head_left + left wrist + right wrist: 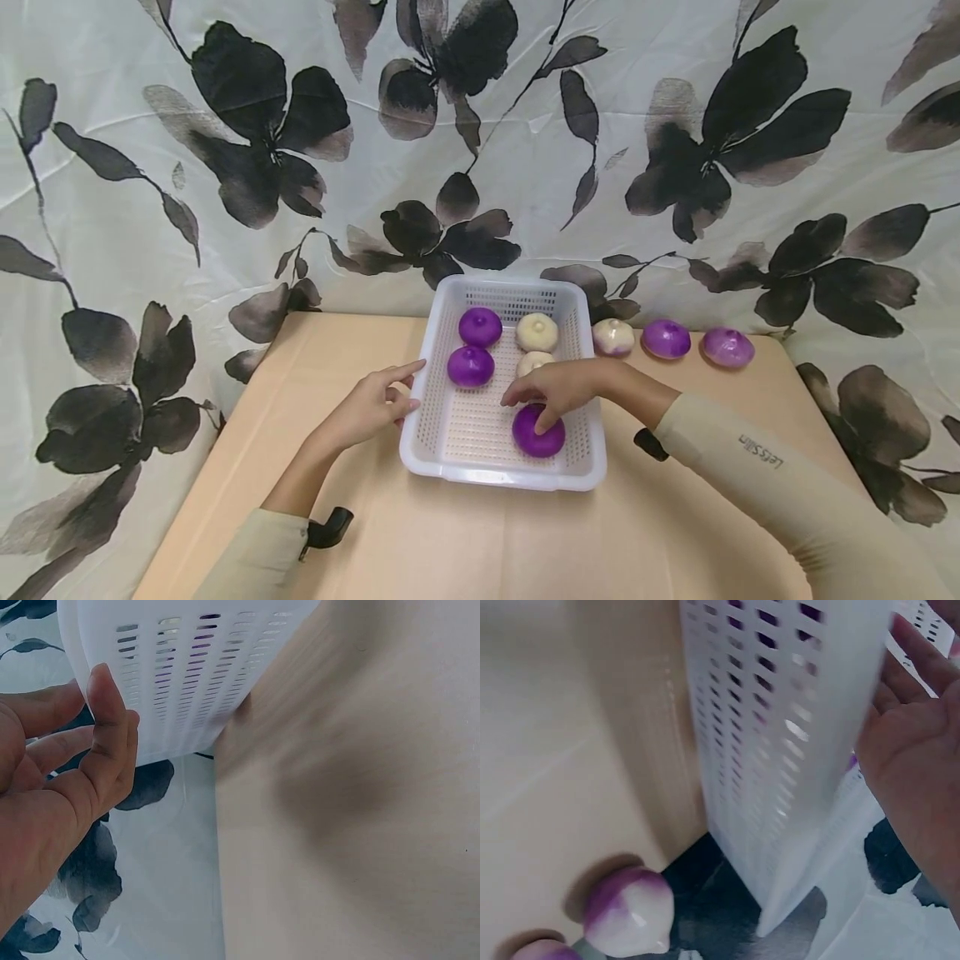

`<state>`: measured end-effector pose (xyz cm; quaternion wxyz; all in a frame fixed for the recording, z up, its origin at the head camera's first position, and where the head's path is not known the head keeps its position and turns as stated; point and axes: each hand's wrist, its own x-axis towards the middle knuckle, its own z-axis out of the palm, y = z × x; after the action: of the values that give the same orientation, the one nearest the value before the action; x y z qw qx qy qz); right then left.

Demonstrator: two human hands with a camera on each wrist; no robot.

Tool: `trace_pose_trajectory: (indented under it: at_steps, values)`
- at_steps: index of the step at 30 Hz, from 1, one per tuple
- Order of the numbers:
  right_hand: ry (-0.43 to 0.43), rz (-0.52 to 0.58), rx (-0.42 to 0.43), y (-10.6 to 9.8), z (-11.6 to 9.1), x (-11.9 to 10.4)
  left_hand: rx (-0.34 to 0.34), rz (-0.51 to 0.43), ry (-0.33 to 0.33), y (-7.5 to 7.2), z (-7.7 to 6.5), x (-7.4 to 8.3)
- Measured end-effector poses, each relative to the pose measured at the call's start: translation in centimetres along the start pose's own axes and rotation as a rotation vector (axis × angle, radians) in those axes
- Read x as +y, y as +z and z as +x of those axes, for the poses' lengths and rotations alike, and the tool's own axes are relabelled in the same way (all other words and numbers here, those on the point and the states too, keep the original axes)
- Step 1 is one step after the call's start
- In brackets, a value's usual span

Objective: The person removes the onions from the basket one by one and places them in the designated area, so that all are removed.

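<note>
White basket [502, 477]: stands on a tan desk [450, 550] before a floral cloth [300, 167], five onions inside.
Right hand [562, 392]: reaches over the basket's right rim, thumb on a near-right purple onion [538, 443], fingers loosely spread rather than wrapped around it.
Left hand [375, 406]: at the left rim, forefinger extended to the edge, other fingers relaxed.
Basket's far half: two purple onions [470, 367] at left, two pale onions [536, 332] at right, the nearer partly hidden by the right hand.
Desk, right: a white-and-purple onion [613, 337] and two violet onions [666, 340] in a row.
</note>
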<state>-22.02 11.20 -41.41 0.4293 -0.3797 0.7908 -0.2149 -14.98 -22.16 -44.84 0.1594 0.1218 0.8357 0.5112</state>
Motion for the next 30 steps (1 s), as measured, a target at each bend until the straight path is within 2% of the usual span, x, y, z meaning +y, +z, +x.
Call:
trace_pose_trajectory:
  at_steps: [10, 24, 30]
  values:
    - [0.05, -0.092, 0.026, 0.8, -0.1, 1.2, 0.005, 0.005, -0.009, 0.0, 0.2, 0.4]
    - [0.068, -0.151, 0.068, 1.7, 0.3, 1.1, 0.013, 0.001, -0.024, 0.0, 0.3, 0.9]
    - [0.076, -0.182, 0.054, 2.4, 0.8, 1.2, 0.016, -0.006, -0.036, 0.2, 0.0, 0.7]
